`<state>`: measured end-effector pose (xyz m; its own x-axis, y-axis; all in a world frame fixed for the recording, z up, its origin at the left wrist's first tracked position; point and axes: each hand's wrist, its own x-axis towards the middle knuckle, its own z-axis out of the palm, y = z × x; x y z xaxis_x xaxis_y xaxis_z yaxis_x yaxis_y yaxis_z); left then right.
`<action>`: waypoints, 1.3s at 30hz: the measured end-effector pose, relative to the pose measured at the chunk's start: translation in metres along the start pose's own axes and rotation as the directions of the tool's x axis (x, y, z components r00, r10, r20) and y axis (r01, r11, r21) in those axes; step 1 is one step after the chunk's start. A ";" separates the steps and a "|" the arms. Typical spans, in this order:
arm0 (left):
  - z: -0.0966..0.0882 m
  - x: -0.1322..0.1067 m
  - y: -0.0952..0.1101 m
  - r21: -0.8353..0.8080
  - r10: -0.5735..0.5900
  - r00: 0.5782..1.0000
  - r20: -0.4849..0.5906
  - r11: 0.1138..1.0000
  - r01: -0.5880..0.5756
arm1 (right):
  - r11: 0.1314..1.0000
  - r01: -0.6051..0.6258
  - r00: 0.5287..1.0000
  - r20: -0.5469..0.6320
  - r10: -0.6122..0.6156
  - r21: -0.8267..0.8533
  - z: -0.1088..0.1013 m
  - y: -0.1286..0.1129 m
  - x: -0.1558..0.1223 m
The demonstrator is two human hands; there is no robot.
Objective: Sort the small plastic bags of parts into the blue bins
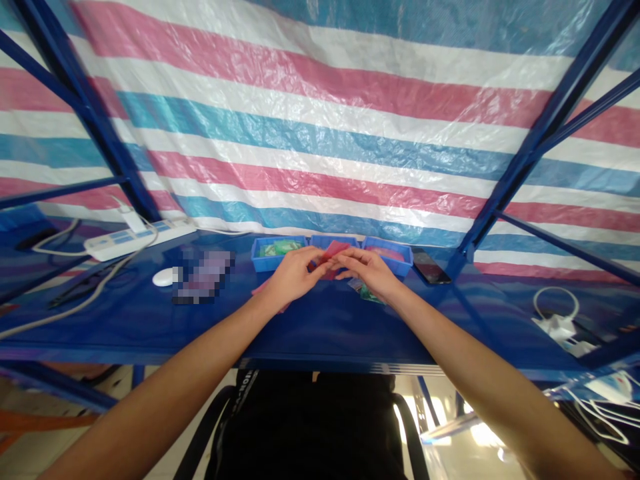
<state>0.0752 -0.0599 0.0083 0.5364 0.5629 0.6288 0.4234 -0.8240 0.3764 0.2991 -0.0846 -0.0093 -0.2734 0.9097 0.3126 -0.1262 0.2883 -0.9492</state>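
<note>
Both my hands meet over the blue table [320,333], in front of a row of small blue bins. My left hand [299,272] is closed on the near left edge of a flat pink packet [334,251], which looks like a thin plastic bag. Opposite it, my right hand [369,268] pinches the same pink packet from the right. Under my right hand lies a green and clear packet [369,293], partly hidden. Another pink piece [260,289] shows beside my left wrist, mostly covered by the arm.
The left bin [278,261] holds green packets, the right bin [403,265] pink ones; a middle bin [334,240] stands between. A black phone [431,265] lies right. Leftward are a white oval case [165,277], a power strip [143,239] and cables. Blue posts flank the striped sheet.
</note>
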 end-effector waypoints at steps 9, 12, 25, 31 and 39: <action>-0.003 0.000 0.002 -0.136 -0.128 0.991 -0.041 0.983 0.121 | 0.996 0.022 0.982 -0.183 -0.039 -0.092 -0.013 0.013 0.009; 0.000 0.000 0.001 -0.145 -0.073 0.997 -0.001 0.987 0.072 | 0.996 0.002 0.997 -0.075 -0.008 -0.085 -0.008 0.011 0.006; -0.004 -0.001 0.006 -0.066 0.084 0.994 0.070 0.995 -0.080 | 0.998 -0.070 0.991 -0.114 0.071 0.008 -0.008 0.002 0.001; -0.002 -0.002 0.002 -0.015 0.013 0.994 0.105 1.000 -0.011 | 0.981 -0.154 0.988 0.026 0.152 0.115 -0.002 -0.008 -0.005; -0.004 -0.001 0.001 0.119 -0.066 0.998 0.004 0.991 0.066 | 0.998 -0.054 0.976 -0.211 0.046 -0.032 -0.008 0.006 0.006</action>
<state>0.0723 -0.0619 0.0105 0.5097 0.6166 0.6000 0.5415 -0.7718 0.3333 0.3039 -0.0751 -0.0130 -0.0712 0.9647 0.2536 -0.0803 0.2479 -0.9655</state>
